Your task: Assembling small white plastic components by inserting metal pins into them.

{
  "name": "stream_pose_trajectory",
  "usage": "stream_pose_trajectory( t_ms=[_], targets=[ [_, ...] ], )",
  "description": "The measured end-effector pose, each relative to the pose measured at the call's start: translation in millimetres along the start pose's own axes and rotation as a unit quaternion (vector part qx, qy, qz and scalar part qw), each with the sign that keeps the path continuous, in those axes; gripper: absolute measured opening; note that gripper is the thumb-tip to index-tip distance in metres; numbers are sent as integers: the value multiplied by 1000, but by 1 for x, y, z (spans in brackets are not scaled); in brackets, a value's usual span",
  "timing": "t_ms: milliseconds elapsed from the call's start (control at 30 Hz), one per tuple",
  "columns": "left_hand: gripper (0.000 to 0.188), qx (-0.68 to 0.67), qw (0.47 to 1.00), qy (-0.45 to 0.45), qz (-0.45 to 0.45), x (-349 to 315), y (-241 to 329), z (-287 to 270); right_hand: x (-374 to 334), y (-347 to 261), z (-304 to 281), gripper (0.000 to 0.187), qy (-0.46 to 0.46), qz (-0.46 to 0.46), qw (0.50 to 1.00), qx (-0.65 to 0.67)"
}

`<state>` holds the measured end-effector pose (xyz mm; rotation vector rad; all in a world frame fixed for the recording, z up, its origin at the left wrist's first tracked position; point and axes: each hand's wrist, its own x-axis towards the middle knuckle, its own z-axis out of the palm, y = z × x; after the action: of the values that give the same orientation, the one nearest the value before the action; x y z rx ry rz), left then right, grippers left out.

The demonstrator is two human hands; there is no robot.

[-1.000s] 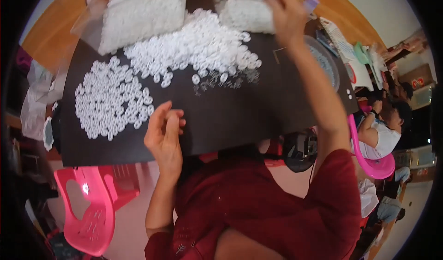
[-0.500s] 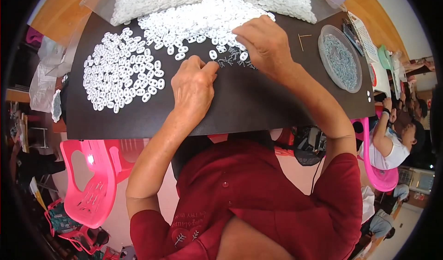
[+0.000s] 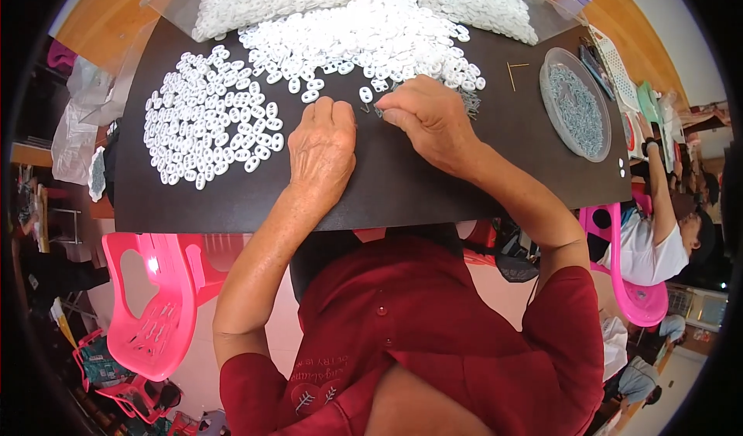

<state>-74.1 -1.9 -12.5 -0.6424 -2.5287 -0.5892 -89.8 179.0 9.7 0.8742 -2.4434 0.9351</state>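
My left hand (image 3: 322,148) rests on the dark table with its fingers bent and close together, and whatever it holds is hidden beneath it. Opposite it, my right hand (image 3: 432,120) has thumb and forefinger pinched above the small grey screws (image 3: 469,103); I cannot make out what is in the pinch. One loose white oval piece with two holes (image 3: 365,94) lies just beyond the gap between my hands. Farther off spreads a big heap of such white pieces (image 3: 364,30). To the left lies a flat cluster of similar pieces (image 3: 213,119).
A round clear tub of screws (image 3: 554,103) stands at the right, near a thin brass-coloured L-shaped piece (image 3: 511,76). Two clear bags of white pieces (image 3: 271,3) lie at the back. Beside the table are a pink chair (image 3: 155,312) and a seated person (image 3: 650,242).
My right hand has come back from the heap's edge toward me, down beside the screws. My left hand's fingers now point more straight ahead. The person at the right has stretched out an arm.
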Motion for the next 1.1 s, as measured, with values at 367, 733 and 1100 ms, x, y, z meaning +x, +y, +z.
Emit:
stream_pose_trajectory(
  t_ms=[367, 733, 1100],
  targets=[
    [19, -278, 942, -2, -188, -6, -14, -20, 0, -7, 33, 16, -35, -28, 998, -40],
    [30, -33, 999, 8, 12, -11, -12, -16, 6, -11, 38, 13, -40, -119, 991, -46],
    [18, -56, 998, 39, -14, -9, -10, -10, 2, -9, 42, 12, -9, -75, 997, -8]
  ],
)
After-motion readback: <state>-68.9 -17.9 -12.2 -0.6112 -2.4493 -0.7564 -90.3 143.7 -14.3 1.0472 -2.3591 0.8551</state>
